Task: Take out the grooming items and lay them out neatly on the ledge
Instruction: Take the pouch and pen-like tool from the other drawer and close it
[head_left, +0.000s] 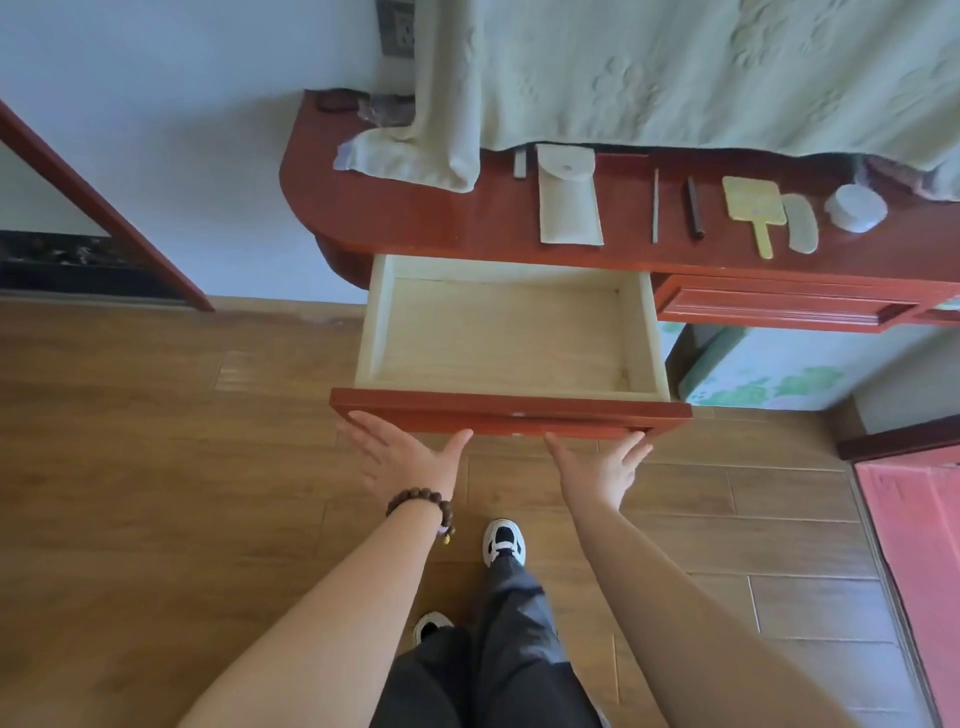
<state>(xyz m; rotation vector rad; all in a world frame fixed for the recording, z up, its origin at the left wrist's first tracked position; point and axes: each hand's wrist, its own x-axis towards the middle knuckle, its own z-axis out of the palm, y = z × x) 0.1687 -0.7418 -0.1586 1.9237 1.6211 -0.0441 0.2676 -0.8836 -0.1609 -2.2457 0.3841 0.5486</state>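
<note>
The grooming items lie in a tidy row along the glossy red-brown wooden ledge (441, 223), each set apart from its neighbour except the last few. From left to right: a small pale grey bar (520, 162), a cream fabric pouch with a flap and round button (568, 195), a thin grey metal file (655, 205), a dark slim stick (695, 209), a pale yellow square hand mirror with a short handle (748, 213), a grey-green crescent comb (800, 223) just beside it, and a round white lidded jar (856, 207) at the far right.

Below the ledge, the pale unfinished-wood drawer with a red-brown front (511, 410) stands pulled out, its smooth bottom showing. The left hand (402, 454) and the right hand (602, 467) both press spread, straight fingers against the drawer front, holding nothing; a brown bead bracelet (422, 505) circles the left wrist.

A pale green embossed curtain (675, 67) drapes over the far edge of the ledge, hiding what sits behind; dark, blurred objects at the ledge's far left are hard to make out.
</note>
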